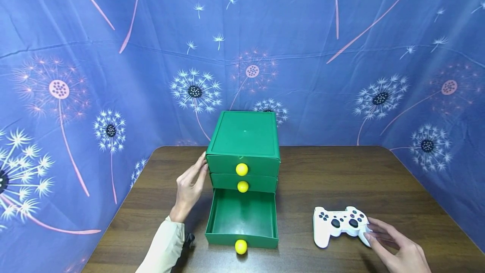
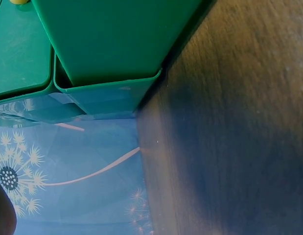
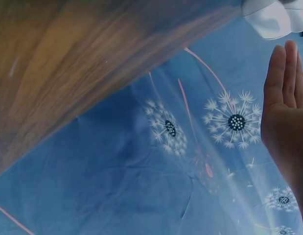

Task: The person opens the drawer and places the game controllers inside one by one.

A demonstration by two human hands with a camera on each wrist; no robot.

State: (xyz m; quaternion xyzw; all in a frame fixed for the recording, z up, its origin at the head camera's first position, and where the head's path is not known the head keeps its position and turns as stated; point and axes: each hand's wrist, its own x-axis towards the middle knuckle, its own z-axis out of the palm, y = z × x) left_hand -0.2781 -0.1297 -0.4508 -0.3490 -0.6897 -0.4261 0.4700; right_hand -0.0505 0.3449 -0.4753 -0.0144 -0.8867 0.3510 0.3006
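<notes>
A green drawer unit [image 1: 244,132] with yellow round knobs stands in the middle of the table. Its bottom drawer [image 1: 242,214] is pulled out, the bare floor showing; the two upper drawers are in. My left hand [image 1: 189,188] rests with extended fingers against the unit's left side, at the top drawer's height. On the right lies a white game controller [image 1: 339,222], face up. My right hand [image 1: 401,243] is at the controller's right handle, thumb on the near side and fingers on the far side. Those fingers are straight in the right wrist view, their tips close below the controller [image 3: 268,19].
The brown wooden table [image 1: 322,172] ends at the back against a blue dandelion-print cloth [image 1: 303,83], which also hangs along both sides. A small black object [image 1: 188,240] shows under my left wrist.
</notes>
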